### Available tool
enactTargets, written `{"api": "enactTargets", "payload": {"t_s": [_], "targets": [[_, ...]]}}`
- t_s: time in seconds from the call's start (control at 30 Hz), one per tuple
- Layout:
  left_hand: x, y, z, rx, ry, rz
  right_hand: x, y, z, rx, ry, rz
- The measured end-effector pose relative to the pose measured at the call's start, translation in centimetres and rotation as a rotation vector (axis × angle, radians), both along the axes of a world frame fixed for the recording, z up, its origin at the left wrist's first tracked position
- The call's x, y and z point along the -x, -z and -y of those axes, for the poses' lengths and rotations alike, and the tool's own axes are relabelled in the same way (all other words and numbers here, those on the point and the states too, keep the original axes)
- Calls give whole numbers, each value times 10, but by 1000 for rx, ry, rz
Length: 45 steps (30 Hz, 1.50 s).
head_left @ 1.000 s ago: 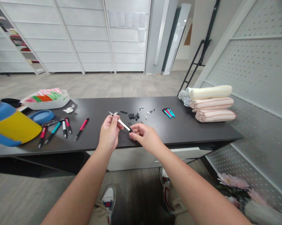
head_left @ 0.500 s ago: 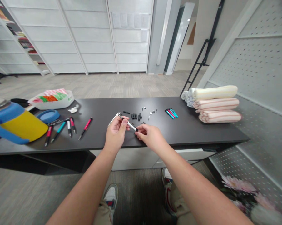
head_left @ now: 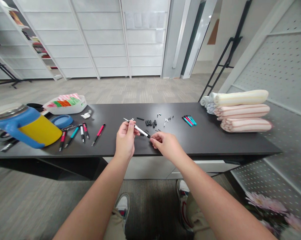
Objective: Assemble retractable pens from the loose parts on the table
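Observation:
My left hand (head_left: 124, 139) is closed around a white pen (head_left: 140, 129) that slants down to the right and ends in a black grip. Slim white and silver parts (head_left: 128, 120) poke out above the left fingers; whether they belong to the same pen I cannot tell. At the black end, the fingertips of my right hand (head_left: 165, 142) are pinched together on the pen. Just beyond the hands lie several short black grips (head_left: 150, 123), a thin black piece (head_left: 140, 118) and several small silver parts (head_left: 168, 119).
Teal and red pen barrels (head_left: 189, 120) lie to the right, before rolled towels (head_left: 242, 111). On the left are several pens (head_left: 82, 134), a red pen (head_left: 98, 134), a blue-and-yellow jug (head_left: 32, 128), a blue lid (head_left: 62, 121) and a white tray (head_left: 76, 109). The dark table (head_left: 190, 143) carries everything.
The view has shifted slightly, so the tabletop things sit farther right. Both hands stay on the pen, with the left hand's grip turned a little and more of the pen showing.

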State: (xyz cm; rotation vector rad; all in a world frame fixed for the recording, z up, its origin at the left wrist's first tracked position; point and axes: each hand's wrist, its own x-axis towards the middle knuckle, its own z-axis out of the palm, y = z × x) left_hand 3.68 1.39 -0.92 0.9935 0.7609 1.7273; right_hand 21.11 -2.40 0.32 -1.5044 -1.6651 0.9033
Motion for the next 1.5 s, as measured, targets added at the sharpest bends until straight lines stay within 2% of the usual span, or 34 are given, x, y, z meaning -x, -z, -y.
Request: {"api": "enactTargets", "payload": {"t_s": [0.17, 0.37, 0.47, 0.6, 0.77, 0.87, 1.03, 1.23, 1.5], "targets": [[0, 0, -2, 12, 6, -2, 1, 0, 0, -11, 2, 19], [-2, 3, 4, -55, 12, -225, 0, 4, 0, -13, 4, 7], [-3, 3, 5, -56, -3, -239, -1, 5, 0, -33, 5, 22], [-2, 0, 0, 20, 22, -30, -1, 7, 0, -49, 1, 15], [12, -10, -11, 295, 18, 412, -1, 6, 1, -52, 0, 13], [20, -16, -13, 386, 53, 559, -2, 5, 2, -61, -11, 9], [21, -17, -12, 405, 131, 584, -4, 6, 2, -82, -7, 12], [22, -17, -14, 424, 160, 613, -5, 11, 2, -194, -35, 9], [23, -19, -13, 432, 167, 625, -3, 9, 4, -223, -44, -30]]}}
